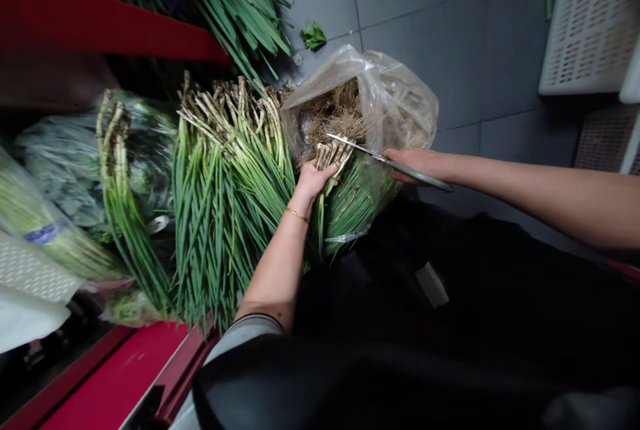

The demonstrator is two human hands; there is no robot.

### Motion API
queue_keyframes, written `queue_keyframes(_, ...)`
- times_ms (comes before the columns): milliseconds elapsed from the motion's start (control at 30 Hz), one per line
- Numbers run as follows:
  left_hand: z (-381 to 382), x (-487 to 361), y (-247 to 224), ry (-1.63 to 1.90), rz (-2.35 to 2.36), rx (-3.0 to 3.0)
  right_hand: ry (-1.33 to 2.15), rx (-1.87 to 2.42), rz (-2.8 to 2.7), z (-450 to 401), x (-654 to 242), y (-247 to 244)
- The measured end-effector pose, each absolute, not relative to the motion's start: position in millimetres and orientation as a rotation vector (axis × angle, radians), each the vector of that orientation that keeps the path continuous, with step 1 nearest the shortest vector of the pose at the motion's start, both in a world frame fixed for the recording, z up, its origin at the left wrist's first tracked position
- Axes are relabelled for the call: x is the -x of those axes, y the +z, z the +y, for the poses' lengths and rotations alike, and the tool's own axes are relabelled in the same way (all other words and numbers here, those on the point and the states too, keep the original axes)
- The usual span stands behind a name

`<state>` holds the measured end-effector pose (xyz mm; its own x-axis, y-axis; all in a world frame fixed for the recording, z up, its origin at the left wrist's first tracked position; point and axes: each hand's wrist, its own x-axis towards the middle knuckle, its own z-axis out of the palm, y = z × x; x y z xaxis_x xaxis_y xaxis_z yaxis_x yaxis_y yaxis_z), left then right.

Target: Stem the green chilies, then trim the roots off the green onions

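Observation:
My left hand is closed around a bunch of green onions, gripping it just below the pale stems, with the bushy roots pointing away from me. Scissors are held in my right hand, their blades lying across the stems close to the roots. Beneath both hands sits a clear plastic bag with brown roots and more green onions in it. To the left lies a large pile of green onions whose stem ends show no bushy roots.
A separate small bunch of green onions lies on bagged leafy greens at the left. Long green leaves stick out beyond a red edge. White crates stand at right on the grey tile floor, where a leaf scrap lies.

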<state>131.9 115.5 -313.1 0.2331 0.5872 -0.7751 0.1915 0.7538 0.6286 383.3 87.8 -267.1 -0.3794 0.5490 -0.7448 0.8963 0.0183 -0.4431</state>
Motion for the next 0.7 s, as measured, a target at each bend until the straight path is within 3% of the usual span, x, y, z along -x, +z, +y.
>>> queue_keyframes(300, 113.6, -128.3, -327.1, 0.184, 1.262, -0.818, -1.223, -1.570, 1.854, 69.5, -379.5, -268.2)
queue_keyframes(433, 117.4, -112.6, -312.9, 0.181, 1.186, -0.986, -1.255, -1.536, 1.836, 60.9, -381.2, -279.7)
queue_keyframes(567, 117.2, -69.1, -247.8, 0.278, 1.103, -1.097, -1.285, -1.471, 1.867, 63.3, -376.5, -285.5)
queue_keyframes(700, 109.1, 10.1, -121.3, 0.353, 1.136, -1.070, -1.289, -1.393, 1.919, 74.0, -373.1, -288.9)
